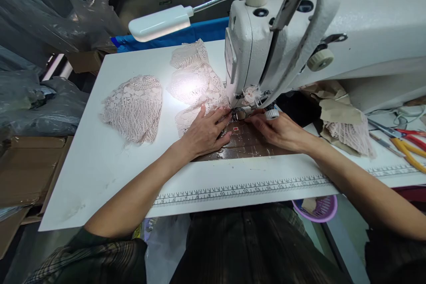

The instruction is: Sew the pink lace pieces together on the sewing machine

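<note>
My left hand [209,132] lies flat with its fingers spread, left of the needle area of a white sewing machine [248,49]. Under and beyond its fingers runs a strip of pale pink lace [199,80], which stretches back across the table. On the right, my right hand [274,129] has its thumb and fingers pressed together close to the presser foot [238,114]. What those fingers pinch is hidden by the hand and the machine head. Both hands rest over a shiny brown plate [248,144] below the needle.
A folded lace pile [133,108] lies on the white table [109,182] at left. Yellow-handled scissors [404,148] and lace wrapped in brown paper [346,120] are at right. A lamp [161,23] hangs above; a purple basket [321,211] sits below the edge.
</note>
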Tool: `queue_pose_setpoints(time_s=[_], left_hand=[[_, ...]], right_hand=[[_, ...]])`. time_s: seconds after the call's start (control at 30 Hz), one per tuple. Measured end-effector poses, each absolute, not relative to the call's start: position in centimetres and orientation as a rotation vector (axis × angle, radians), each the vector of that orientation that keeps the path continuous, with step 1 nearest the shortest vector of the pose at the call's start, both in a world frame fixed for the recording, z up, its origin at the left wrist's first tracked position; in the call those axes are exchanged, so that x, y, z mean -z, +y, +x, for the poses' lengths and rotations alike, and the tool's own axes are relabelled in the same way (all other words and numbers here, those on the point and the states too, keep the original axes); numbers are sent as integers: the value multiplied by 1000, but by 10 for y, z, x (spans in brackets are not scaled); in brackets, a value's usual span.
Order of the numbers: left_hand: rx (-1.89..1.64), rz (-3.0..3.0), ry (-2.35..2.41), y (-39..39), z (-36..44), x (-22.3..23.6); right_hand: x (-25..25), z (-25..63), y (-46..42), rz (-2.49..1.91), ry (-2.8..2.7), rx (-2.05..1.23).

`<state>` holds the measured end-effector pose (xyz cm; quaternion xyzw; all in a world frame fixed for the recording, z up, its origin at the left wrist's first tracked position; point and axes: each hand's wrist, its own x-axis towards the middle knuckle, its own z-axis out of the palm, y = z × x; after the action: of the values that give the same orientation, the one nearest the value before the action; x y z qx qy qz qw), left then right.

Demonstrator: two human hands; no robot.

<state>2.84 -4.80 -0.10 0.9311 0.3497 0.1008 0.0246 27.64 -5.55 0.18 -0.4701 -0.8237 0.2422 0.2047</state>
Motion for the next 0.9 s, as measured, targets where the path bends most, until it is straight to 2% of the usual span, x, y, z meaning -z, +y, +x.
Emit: queue_pose_setpoints(time_s=[0.13, 0.27, 0.73, 0.9], left_hand=[[-330, 2874, 1091, -46, 28, 2], [-343, 2864, 1104, -45, 28, 3], [-230, 2738, 1258, -50, 23, -3], [-173, 2651, 1402, -68, 15, -22]], right_hand=[[-1, 279, -47, -1424, -2083, -747], [-2, 280, -49, -1277, -2085, -729], [10, 269, -63, -1365, -1984, -490], [12, 271, -63, -1335, -1922, -631]])
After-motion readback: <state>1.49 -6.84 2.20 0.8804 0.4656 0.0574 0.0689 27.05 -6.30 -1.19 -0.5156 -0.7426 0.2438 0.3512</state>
